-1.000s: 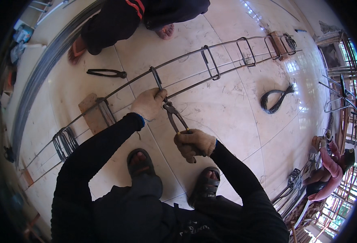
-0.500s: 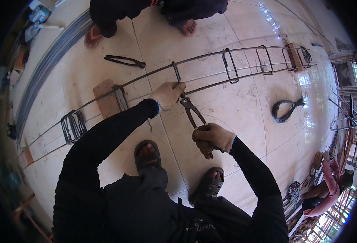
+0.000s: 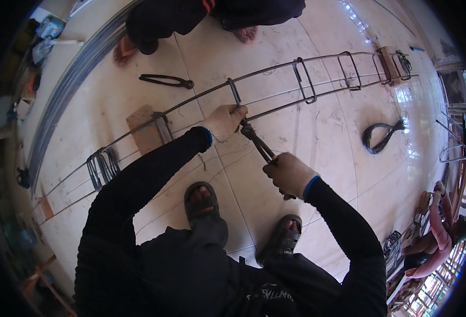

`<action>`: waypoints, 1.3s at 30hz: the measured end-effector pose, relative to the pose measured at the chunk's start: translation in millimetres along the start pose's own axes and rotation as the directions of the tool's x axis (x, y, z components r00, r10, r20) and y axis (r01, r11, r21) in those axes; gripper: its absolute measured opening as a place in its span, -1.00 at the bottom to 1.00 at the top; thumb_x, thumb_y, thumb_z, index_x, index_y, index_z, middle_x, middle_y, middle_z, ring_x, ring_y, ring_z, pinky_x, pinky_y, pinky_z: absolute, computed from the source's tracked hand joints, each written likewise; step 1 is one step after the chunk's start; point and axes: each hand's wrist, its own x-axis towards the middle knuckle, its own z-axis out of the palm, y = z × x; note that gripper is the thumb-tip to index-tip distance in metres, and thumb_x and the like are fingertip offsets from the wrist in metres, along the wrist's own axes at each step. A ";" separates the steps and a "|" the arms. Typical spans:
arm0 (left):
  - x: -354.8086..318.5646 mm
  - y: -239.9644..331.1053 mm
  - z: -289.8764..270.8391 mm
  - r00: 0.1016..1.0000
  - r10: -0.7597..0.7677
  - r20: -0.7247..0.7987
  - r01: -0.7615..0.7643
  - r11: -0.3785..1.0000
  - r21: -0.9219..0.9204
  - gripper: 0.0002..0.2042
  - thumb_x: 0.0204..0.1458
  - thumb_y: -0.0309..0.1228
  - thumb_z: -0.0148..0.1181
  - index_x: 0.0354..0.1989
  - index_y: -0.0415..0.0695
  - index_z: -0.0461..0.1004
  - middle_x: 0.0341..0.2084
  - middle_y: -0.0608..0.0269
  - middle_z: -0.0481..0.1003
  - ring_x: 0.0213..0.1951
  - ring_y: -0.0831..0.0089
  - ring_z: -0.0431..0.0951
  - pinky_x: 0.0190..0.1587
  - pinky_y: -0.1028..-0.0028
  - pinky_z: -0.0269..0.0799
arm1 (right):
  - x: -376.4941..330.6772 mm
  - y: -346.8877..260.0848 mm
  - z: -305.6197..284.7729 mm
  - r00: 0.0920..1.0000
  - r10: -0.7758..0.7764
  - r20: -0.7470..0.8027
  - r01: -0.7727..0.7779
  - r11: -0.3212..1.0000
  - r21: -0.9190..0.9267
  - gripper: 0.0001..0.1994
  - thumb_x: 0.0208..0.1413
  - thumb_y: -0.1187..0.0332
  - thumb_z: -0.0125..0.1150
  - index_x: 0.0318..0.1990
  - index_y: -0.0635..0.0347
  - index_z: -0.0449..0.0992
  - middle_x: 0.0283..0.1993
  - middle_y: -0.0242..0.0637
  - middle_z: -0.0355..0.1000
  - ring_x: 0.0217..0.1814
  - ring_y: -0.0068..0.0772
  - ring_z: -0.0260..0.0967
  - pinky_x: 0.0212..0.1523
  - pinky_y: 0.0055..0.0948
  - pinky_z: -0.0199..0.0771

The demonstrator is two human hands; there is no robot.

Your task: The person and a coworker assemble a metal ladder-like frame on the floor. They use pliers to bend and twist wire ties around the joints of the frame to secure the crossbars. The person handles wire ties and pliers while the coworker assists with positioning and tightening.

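In a work glove, my right hand is closed round the handles of a pair of end-cutting pincers. The handles have come together, and the jaws are at the near rebar by a wire stirrup. My left hand, also gloved, pinches the stirrup's near corner where it meets the bar, right beside the jaws; the fingers hide the joint itself. The stirrup belongs to a long rebar frame that crosses the floor. Thin tie wire trails below my left hand.
Blocks prop the frame, and loose stirrups hang at its left. A second pair of pincers and a wire coil lie on the tiles. One person stands opposite; another, in a pink sleeve, works at far right.
The pincers' handles have closed together, and my right hand has moved slightly right and up with them. My left hand stays at the same joint. The whole view has shifted a little.
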 end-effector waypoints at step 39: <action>-130.8 46.0 38.7 0.861 -0.360 0.359 0.508 0.587 -0.630 -0.71 0.51 -0.20 0.14 0.20 -0.12 0.49 -0.46 0.51 0.34 -0.50 0.66 0.33 -0.38 0.53 0.35 | 2.2 24.1 110.9 0.857 0.000 -0.516 0.085 0.986 0.140 -0.38 0.33 0.17 0.29 0.43 0.33 0.36 -0.15 0.18 0.67 -0.04 0.30 0.68 0.09 0.10 0.66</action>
